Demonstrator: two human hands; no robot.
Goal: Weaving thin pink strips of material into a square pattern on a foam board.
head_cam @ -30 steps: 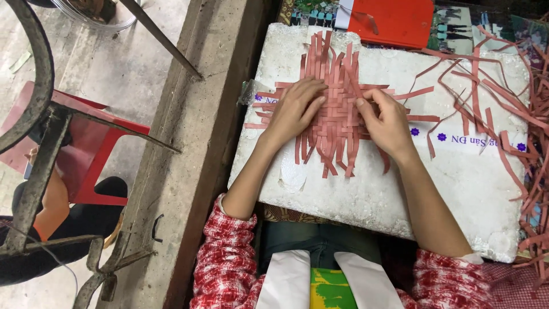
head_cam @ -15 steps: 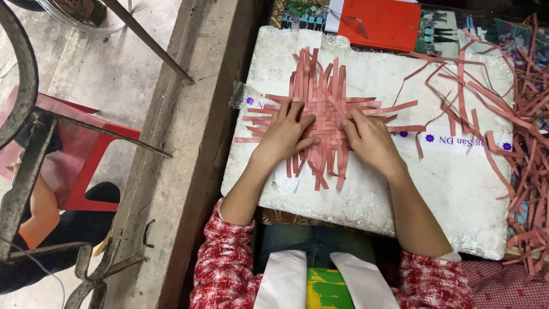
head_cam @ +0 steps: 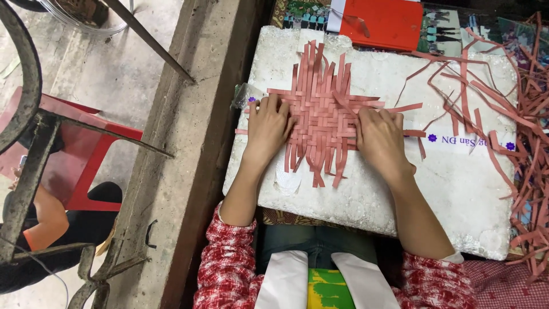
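Woven strip mat (head_cam: 326, 114) flat, long strips run away from person (grips released): left hand (head_cam: 269, 129), right hand (head_cam: 380, 137) pressing.

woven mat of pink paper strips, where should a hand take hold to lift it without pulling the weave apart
Probably best by the tight woven middle of the woven mat of pink paper strips, not the loose ends fanning out from every side. It lies flat on the white foam board, so slide flat fingers under the near edge, between the left hand and right hand.
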